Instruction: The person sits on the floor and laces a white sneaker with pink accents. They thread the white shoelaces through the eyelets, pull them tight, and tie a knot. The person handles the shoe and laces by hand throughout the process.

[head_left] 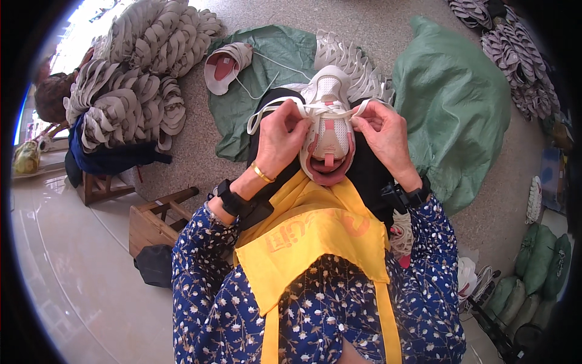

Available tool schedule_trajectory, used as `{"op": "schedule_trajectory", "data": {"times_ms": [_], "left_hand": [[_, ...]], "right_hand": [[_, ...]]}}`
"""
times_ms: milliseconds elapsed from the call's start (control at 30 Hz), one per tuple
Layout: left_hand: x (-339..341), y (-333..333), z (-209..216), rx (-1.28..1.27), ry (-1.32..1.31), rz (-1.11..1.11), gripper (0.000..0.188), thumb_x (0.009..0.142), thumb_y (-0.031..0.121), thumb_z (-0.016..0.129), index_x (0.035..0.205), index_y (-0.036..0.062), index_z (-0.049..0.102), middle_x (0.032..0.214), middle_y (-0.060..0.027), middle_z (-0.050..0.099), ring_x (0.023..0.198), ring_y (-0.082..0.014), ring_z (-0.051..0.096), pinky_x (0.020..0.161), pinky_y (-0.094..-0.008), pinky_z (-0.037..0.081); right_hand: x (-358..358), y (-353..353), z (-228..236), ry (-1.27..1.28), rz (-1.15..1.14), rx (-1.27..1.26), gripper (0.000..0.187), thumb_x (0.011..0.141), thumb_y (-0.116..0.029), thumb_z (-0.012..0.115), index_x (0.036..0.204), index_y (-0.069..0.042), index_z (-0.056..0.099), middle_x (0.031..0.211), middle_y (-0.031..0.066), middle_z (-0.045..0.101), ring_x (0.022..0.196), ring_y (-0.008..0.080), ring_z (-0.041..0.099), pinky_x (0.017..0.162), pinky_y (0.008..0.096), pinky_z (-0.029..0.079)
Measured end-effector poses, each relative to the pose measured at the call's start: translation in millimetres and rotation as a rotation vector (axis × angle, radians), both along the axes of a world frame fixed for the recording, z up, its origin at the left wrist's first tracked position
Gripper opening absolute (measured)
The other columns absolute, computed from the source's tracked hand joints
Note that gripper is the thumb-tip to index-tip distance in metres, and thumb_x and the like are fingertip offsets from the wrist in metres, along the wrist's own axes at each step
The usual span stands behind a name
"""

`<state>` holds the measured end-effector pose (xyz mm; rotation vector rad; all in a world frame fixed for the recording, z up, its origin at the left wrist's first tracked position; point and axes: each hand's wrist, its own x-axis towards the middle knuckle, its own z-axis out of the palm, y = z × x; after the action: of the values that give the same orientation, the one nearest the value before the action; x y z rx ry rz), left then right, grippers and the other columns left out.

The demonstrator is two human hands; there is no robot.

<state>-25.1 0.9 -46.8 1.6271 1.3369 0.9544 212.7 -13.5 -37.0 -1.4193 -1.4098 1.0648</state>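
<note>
A white and pink sneaker upper (329, 145) rests on my lap between my knees, its pink-lined opening toward me. Across its front runs a white shoelace (326, 111). My left hand (282, 134) pinches the lace on the left side, and a loop of it sticks out beyond the fingers. On the other side, my right hand (384, 134) has thumb and fingertips closed on the lace. Both hands are level with each other, close to the upper. I wear a yellow apron (315, 233).
Another upper (225, 68) with trailing lace lies on a green sheet (233, 124) ahead left. Stacked uppers (347, 60) lie beyond my knees. A big green sack (451, 109) stands right. Piles of grey pieces (130, 103) and a wooden stool (159, 223) are left.
</note>
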Motion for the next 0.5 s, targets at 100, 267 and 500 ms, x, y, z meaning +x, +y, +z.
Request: {"op": "schedule_trajectory", "data": {"times_ms": [100, 267, 500], "left_hand": [[0.5, -1.6, 5.3, -0.009, 0.017, 0.036, 0.019, 0.088, 0.004, 0.074, 0.087, -0.0002, 0.055, 0.077, -0.0043, 0.067, 0.071, -0.0055, 0.063, 0.063, -0.0249, 0.053], [5.0, -7.1, 10.6, 0.182, 0.098, 0.076, 0.023, 0.086, 0.003, 0.076, 0.09, 0.0019, 0.054, 0.071, -0.0018, 0.056, 0.06, -0.0096, 0.054, 0.057, -0.0259, 0.047], [6.5, -16.6, 21.1, 0.23, 0.153, -0.111, 0.035, 0.079, 0.008, 0.079, 0.101, 0.0001, 0.053, 0.089, -0.0147, 0.054, 0.081, -0.0315, 0.058, 0.069, -0.0406, 0.049]], "right_hand": [[1.5, -3.6, 11.6, -0.219, -0.052, 0.0, 0.017, 0.087, -0.005, 0.079, 0.097, 0.001, 0.066, 0.082, 0.0087, 0.071, 0.071, 0.0158, 0.07, 0.069, 0.0295, 0.058], [-4.8, -13.9, 28.9, -0.388, 0.019, 0.29, 0.027, 0.081, -0.008, 0.082, 0.101, 0.0, 0.066, 0.088, 0.0116, 0.064, 0.074, 0.0241, 0.067, 0.067, 0.0358, 0.055], [-11.1, -15.6, 25.8, -0.477, 0.135, 0.278, 0.023, 0.082, -0.005, 0.074, 0.102, 0.002, 0.066, 0.095, 0.0165, 0.062, 0.083, 0.0346, 0.065, 0.074, 0.0419, 0.055]]}}
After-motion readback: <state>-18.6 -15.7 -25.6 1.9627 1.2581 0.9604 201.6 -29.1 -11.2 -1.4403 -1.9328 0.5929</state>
